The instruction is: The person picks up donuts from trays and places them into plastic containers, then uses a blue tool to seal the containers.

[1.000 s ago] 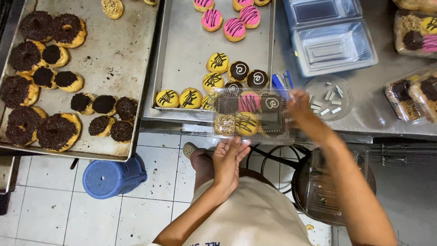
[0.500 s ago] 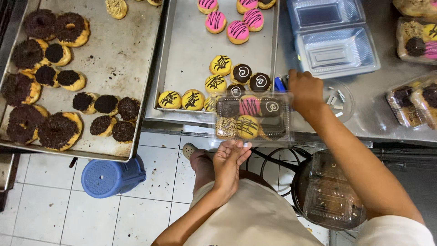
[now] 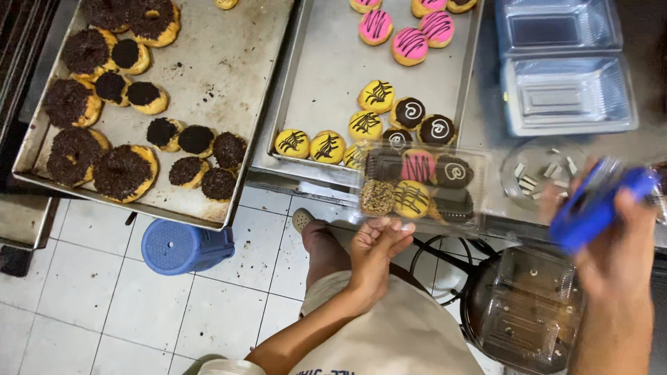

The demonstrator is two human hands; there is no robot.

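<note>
Left hand (image 3: pixel 375 246): palm up, fingers under the clear box of doughnuts (image 3: pixel 417 186) — supporting it at the counter edge.
Right hand (image 3: pixel 611 229): clenched around a blue tool (image 3: pixel 594 205), blurred, raised beside a small dish (image 3: pixel 538 173).
Trays: steel tray (image 3: pixel 326 76) of iced doughnuts just behind the box.
</note>
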